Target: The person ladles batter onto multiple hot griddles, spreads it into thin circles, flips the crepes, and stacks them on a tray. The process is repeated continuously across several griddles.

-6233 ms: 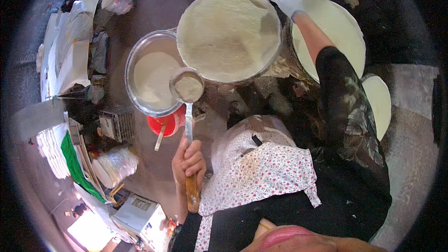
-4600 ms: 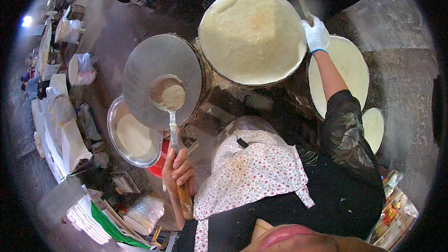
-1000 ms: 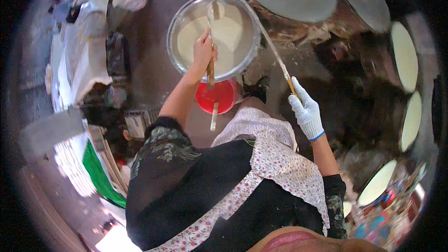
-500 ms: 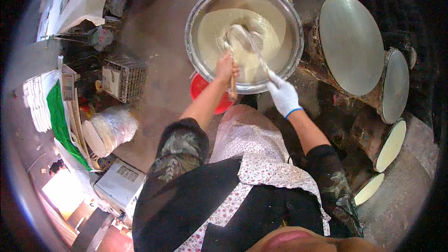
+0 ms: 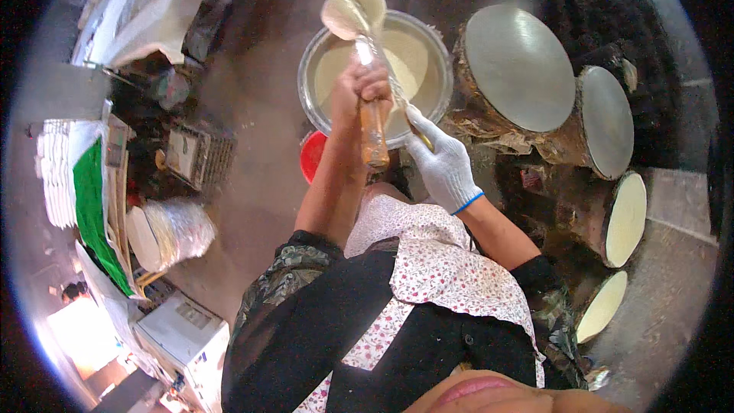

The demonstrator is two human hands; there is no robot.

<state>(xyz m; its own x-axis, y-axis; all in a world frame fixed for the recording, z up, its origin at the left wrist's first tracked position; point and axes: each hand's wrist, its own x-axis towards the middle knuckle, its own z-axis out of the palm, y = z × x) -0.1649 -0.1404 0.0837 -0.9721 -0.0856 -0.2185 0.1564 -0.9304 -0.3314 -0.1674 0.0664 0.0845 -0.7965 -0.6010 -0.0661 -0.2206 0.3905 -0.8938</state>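
Observation:
My bare left hand [image 5: 361,88] is closed around the thick wooden handle [image 5: 374,134] of a ladle. The batter-coated head of the ladle [image 5: 353,11] is raised above the far rim of a big round metal basin [image 5: 303,84]. Pale, thick batter [image 5: 409,61] fills the lower part of the basin. In a white knit glove with a blue cuff, my right hand [image 5: 440,157] grips a thin batter-smeared stick [image 5: 397,92]. The stick slants up beside the ladle; its far end cannot be told apart from the coated head.
A red bucket [image 5: 312,157] sits partly under the basin. To the right stand two bare round griddles [image 5: 520,69] and two round surfaces covered in pale yellow [image 5: 625,220]. On the left are a wire crate [image 5: 200,157], a plastic-wrapped roll [image 5: 172,233] and a white box-shaped appliance [image 5: 183,325].
The ladle has come up out of the batter, lifted by my left hand. My right hand has drawn closer to the left, still holding the stick. The view has shifted.

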